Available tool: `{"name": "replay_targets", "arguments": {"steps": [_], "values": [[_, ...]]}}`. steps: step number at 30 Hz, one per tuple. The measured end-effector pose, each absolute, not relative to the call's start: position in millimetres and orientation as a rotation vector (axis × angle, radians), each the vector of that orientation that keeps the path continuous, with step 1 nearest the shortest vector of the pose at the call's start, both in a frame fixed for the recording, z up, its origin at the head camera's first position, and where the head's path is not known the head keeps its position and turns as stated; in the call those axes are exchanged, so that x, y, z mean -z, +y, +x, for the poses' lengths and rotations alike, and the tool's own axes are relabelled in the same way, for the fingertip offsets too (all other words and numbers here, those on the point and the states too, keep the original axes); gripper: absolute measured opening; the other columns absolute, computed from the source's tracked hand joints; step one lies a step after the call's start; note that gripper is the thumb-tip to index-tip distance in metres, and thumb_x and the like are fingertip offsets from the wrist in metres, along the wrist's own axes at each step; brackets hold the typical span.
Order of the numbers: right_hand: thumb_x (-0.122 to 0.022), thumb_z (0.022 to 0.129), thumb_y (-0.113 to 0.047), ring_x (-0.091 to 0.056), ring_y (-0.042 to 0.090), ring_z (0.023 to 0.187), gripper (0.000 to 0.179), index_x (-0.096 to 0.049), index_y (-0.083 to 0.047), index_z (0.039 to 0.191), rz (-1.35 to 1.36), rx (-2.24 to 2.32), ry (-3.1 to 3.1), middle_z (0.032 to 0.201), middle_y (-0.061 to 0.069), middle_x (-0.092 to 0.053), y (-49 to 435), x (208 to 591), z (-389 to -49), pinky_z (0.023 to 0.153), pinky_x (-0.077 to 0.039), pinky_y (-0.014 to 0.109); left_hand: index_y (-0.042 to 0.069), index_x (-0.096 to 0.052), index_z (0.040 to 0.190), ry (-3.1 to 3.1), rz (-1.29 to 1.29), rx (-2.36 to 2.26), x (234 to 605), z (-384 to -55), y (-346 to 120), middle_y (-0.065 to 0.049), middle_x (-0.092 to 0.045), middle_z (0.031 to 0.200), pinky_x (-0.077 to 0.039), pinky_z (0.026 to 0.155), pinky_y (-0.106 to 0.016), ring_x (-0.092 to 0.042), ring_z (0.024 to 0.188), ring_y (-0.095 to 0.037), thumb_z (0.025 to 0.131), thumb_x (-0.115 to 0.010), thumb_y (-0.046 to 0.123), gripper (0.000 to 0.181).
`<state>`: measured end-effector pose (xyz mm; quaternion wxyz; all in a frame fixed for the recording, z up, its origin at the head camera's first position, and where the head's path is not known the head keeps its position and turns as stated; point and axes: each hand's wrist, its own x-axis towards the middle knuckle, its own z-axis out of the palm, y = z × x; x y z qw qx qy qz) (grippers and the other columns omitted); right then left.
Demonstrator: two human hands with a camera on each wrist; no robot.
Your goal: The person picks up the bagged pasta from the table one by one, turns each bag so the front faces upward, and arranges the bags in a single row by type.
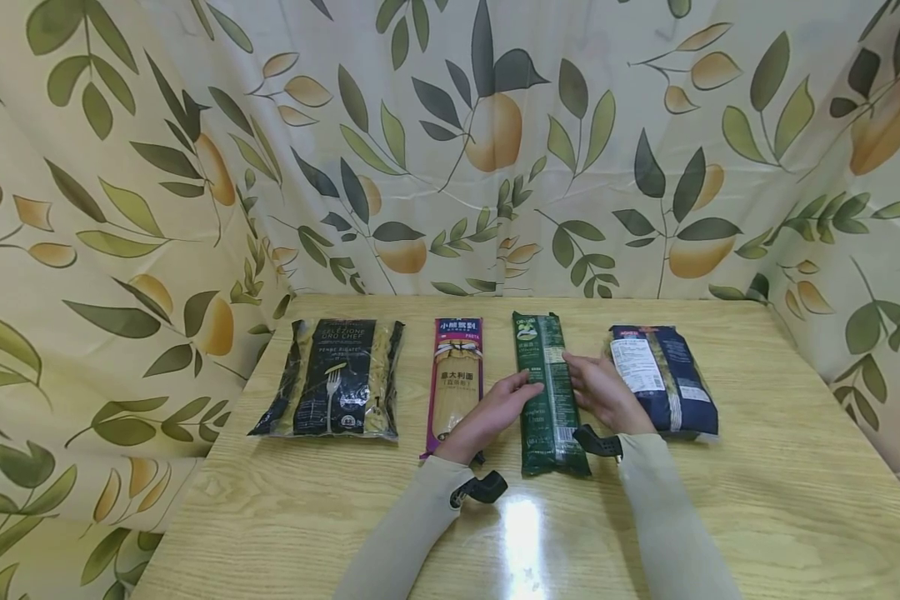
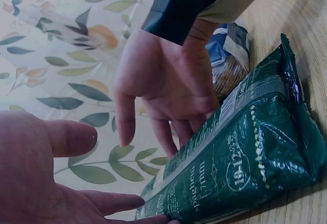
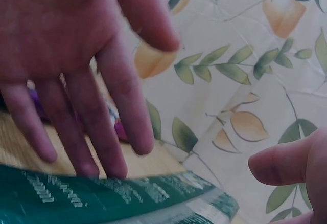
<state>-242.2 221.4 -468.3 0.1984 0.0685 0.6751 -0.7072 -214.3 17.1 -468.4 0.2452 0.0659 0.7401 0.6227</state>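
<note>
A green spaghetti packet (image 1: 547,417) lies on the wooden table, its long side pointing away from me. My left hand (image 1: 504,402) is at its left edge with straight, spread fingers. On the opposite side is my right hand (image 1: 603,387), fingers extended along the packet's right edge. In the left wrist view, fingertips of the left hand (image 2: 30,168) reach the packet (image 2: 219,168), and the right hand (image 2: 168,81) shows its palm across it. The right wrist view shows the left hand's fingertips (image 3: 115,168) right at the packet's edge (image 3: 102,198).
Left of the green packet lies a purple-edged pasta packet (image 1: 457,375), partly covered by the left arm. Farther left is a black penne bag (image 1: 341,375). A dark blue pasta bag (image 1: 663,375) lies to the right. A leaf-patterned curtain (image 1: 450,208) hangs behind the table (image 1: 270,517).
</note>
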Motion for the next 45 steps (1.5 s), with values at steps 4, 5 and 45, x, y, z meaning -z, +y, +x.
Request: {"name": "replay_targets", "arguments": {"steps": [4,5,45], "values": [[-0.039,0.112,-0.035,-0.068,0.007,0.11,0.061,-0.033,0.008,0.156,0.179,2.016,1.826,0.124,0.001,-0.071,220.9,467.9,-241.6,0.092,-0.059,0.028,0.006,-0.032,0.162,2.029,0.168,-1.687,468.0,-214.1,17.4,-0.013,-0.033,0.169,-0.023,0.13,-0.047,-0.028,0.158,-0.03,0.108,-0.048,0.045,0.068],[-0.039,0.112,-0.035,-0.068,0.007,0.109,0.061,-0.034,0.007,0.156,0.185,2.024,1.813,0.122,-0.001,-0.072,221.0,467.6,-241.5,0.092,-0.058,0.027,0.007,-0.032,0.162,2.031,0.166,-1.684,467.9,-214.2,17.4,-0.013,-0.033,0.169,-0.023,0.13,-0.047,-0.028,0.158,-0.03,0.108,-0.048,0.045,0.068],[-0.046,0.11,-0.043,-0.052,0.013,0.115,0.046,-0.044,-0.011,0.142,0.155,2.08,1.644,0.127,-0.003,-0.053,228.1,461.4,-238.6,0.099,-0.049,0.031,0.007,-0.037,0.16,2.033,0.187,-1.694,471.1,-213.6,20.4,-0.014,-0.037,0.167,-0.03,0.127,-0.05,-0.034,0.155,-0.032,0.107,-0.05,0.042,0.065]]}}
